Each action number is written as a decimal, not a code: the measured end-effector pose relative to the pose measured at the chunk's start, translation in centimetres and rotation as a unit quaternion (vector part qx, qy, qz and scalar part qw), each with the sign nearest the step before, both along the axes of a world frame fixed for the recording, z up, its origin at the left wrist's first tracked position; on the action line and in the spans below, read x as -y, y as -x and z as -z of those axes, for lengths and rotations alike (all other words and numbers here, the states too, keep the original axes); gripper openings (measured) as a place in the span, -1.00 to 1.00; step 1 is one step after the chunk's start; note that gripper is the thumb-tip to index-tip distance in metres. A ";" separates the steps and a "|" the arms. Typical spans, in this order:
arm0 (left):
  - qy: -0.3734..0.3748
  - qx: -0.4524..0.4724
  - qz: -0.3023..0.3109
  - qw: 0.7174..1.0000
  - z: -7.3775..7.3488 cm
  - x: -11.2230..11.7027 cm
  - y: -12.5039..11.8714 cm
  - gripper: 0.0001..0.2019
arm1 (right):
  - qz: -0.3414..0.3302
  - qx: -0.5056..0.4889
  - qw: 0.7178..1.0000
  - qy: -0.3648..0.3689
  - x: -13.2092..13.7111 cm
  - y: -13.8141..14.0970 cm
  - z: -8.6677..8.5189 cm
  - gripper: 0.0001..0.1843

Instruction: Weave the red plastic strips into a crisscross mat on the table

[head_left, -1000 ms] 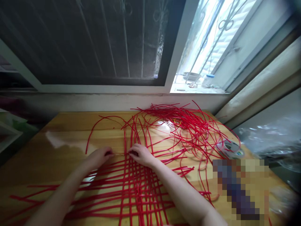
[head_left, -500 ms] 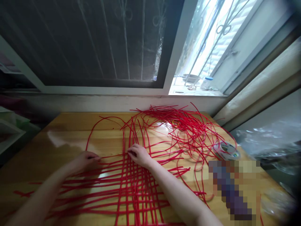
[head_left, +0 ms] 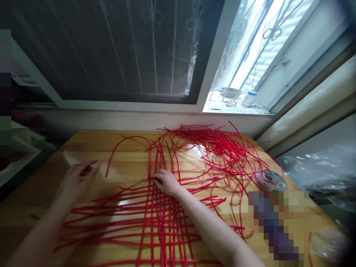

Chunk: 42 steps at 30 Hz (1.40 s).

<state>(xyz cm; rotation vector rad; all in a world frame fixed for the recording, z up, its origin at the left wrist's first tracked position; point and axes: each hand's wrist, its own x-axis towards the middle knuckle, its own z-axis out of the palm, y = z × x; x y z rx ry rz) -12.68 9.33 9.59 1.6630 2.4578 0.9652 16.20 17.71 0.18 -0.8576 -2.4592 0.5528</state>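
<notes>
Thin red plastic strands cross each other in a loose woven grid [head_left: 162,222] on the wooden table. My right hand [head_left: 166,182] rests at the grid's far edge, its fingertips pinched on a red strand [head_left: 136,183] that runs out to the left. The exact grip is partly hidden by the fingers. My left hand [head_left: 82,173] is raised over the table to the left of the strands, fingers loosely curved and apart, with nothing seen in it. Near it, one red strand [head_left: 108,161] arcs above the grid and ends on the table.
A tangled heap of red strands [head_left: 219,144] lies at the back right of the table [head_left: 91,144]. Beside it sits a roll of clear tape [head_left: 271,180]. A blurred patch covers the right front. The window [head_left: 133,105] and wall stand behind.
My left hand has let go of the strand end and moved left and up, away from the grid. My right hand stays at the same crossing. The view has shifted slightly.
</notes>
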 end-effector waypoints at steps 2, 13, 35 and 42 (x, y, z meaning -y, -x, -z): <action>-0.045 0.002 0.008 0.999 -0.6 0.3 -2.5 -0.57 | 0.006 -0.020 1.000 -0.005 0.0 0.0 0.2 -0.76; 0.038 -0.101 0.031 0.994 4.9 0.2 -8.1 -0.40 | 0.103 -0.112 0.988 -0.023 0.0 -0.4 0.1 -0.77; -0.114 -0.168 0.377 0.904 -0.2 2.3 -19.7 -0.61 | 0.229 0.113 0.965 -0.055 3.6 -5.0 0.8 -0.44; -0.057 -0.067 0.245 0.966 7.4 -1.3 -16.2 -0.69 | 0.210 0.041 0.974 -0.069 3.1 -5.4 0.7 -0.49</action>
